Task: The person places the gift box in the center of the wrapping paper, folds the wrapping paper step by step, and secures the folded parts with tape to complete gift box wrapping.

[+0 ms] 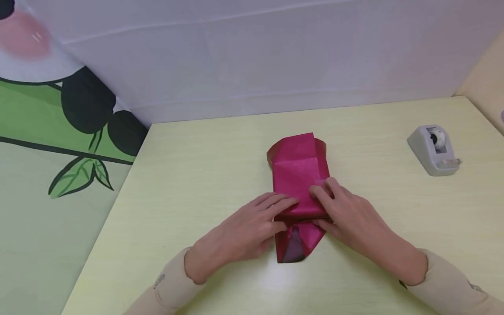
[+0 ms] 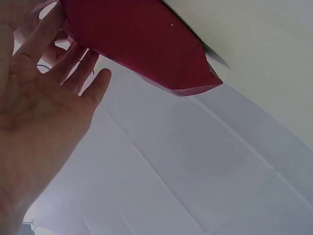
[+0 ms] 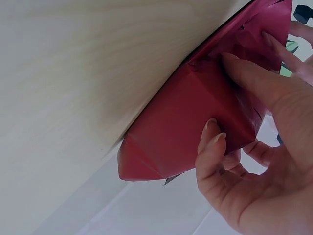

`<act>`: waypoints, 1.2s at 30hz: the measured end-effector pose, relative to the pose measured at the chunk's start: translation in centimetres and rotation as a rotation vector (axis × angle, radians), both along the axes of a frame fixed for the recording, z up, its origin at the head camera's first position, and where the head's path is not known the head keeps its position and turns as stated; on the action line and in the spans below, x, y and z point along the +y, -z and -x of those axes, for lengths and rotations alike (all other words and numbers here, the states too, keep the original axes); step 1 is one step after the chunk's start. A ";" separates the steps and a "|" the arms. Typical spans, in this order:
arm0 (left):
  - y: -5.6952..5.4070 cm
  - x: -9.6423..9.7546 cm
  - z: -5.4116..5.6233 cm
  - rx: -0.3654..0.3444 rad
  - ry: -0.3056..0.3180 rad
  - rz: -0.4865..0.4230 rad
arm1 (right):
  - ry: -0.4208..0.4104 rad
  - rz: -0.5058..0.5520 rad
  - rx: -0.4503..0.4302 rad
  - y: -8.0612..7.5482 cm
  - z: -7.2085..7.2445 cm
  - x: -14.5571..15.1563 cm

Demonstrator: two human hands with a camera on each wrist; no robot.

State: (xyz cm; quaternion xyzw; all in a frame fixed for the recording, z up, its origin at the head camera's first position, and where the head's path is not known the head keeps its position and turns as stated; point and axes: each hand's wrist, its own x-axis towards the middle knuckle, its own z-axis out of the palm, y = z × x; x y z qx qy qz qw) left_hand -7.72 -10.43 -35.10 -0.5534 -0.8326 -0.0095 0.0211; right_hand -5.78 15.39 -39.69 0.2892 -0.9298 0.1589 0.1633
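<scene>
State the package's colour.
Deep pinkish red: the package shows best in the head view; both wrist views show it darker.

The bare left grip (image 1: 250,227) has fairly straight fingers; the bare right grip (image 1: 350,214) curls its fingers; beige-sleeved forearms (image 1: 173,280) angle inward.

Pale yellow table (image 1: 204,157): faint wood grain, soft glare (image 1: 283,282) at near side. Behind: creased whitish-lavender backdrop (image 1: 252,57). Left: cartoon-printed surface (image 1: 27,109), green band, black rounded shapes, leaves (image 1: 76,177). Right: beige wall (image 1: 488,83).
</scene>
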 end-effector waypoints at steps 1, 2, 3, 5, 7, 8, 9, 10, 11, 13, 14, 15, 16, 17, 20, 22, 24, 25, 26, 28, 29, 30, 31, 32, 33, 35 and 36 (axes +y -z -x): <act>0.0 0.1 0.0 0.006 -0.001 0.001 | 0.001 0.002 -0.002 0.0 0.0 0.0; 0.1 0.2 0.1 0.010 -0.002 0.001 | 0.001 0.004 -0.006 0.0 0.0 0.1; 0.1 0.3 0.1 0.007 -0.001 -0.001 | 0.002 0.006 -0.009 0.0 0.0 0.1; 0.2 0.4 0.1 0.011 0.004 -0.010 | 0.000 0.011 -0.016 0.0 0.1 0.1; 0.4 0.6 0.2 0.014 0.001 -0.025 | -0.001 0.016 -0.022 0.1 0.1 0.2; 0.4 0.6 0.2 0.016 0.000 -0.035 | -0.001 0.019 -0.023 0.1 0.1 0.1; 0.5 0.7 0.2 0.023 0.000 -0.045 | -0.001 0.021 -0.023 0.1 0.1 0.2; 0.7 0.8 0.2 0.030 -0.001 -0.060 | -0.001 0.022 -0.023 0.1 0.1 0.2; 0.8 0.9 0.2 0.041 0.000 -0.070 | -0.001 0.023 -0.023 0.1 0.1 0.2; 0.9 1.0 0.3 0.064 0.004 -0.080 | -0.002 0.024 -0.019 0.0 0.1 0.2; 1.0 1.1 0.4 0.076 0.008 -0.086 | -0.001 0.023 -0.019 0.0 0.1 0.2; 1.1 1.1 0.4 0.090 0.011 -0.086 | 0.000 0.021 -0.019 0.0 0.1 0.2; 1.1 1.2 0.4 0.098 0.015 -0.091 | 0.000 0.019 -0.020 0.0 0.1 0.1; 1.2 1.2 0.5 0.108 0.018 -0.095 | 0.001 0.019 -0.022 0.0 0.1 0.1; 1.3 1.4 0.6 0.137 0.016 -0.115 | 0.006 0.014 -0.032 0.0 0.1 0.0; 1.4 1.5 0.6 0.157 0.012 -0.131 | 0.008 0.010 -0.033 0.0 0.2 0.0; 1.5 1.7 0.6 0.177 0.006 -0.146 | 0.009 0.007 -0.031 0.0 0.2 -0.1; 1.6 1.8 0.6 0.183 0.005 -0.153 | 0.009 0.006 -0.030 0.0 0.2 -0.1; 1.6 1.8 0.5 0.185 0.006 -0.162 | 0.010 0.003 -0.030 0.0 0.2 0.0; 1.8 2.0 0.4 0.184 0.005 -0.173 | 0.009 0.003 -0.032 0.0 0.1 0.0; 1.8 2.0 0.4 0.180 0.004 -0.173 | 0.009 0.003 -0.034 0.0 0.1 0.0; 1.9 2.1 0.3 0.178 0.005 -0.168 | 0.008 0.003 -0.034 0.0 0.1 0.0; 2.0 2.1 0.3 0.170 0.006 -0.163 | 0.008 0.004 -0.035 0.0 0.1 0.0; 2.0 2.2 0.2 0.163 0.006 -0.156 | 0.007 0.006 -0.036 0.0 0.1 -0.1; 2.0 2.2 0.2 0.153 0.003 -0.148 | 0.008 0.008 -0.036 -0.1 0.1 -0.1; 2.0 2.3 0.1 0.134 0.005 -0.132 | 0.008 0.010 -0.036 -0.1 0.0 -0.1; 2.0 2.3 0.0 0.128 0.006 -0.126 | 0.008 0.012 -0.035 -0.1 0.0 -0.1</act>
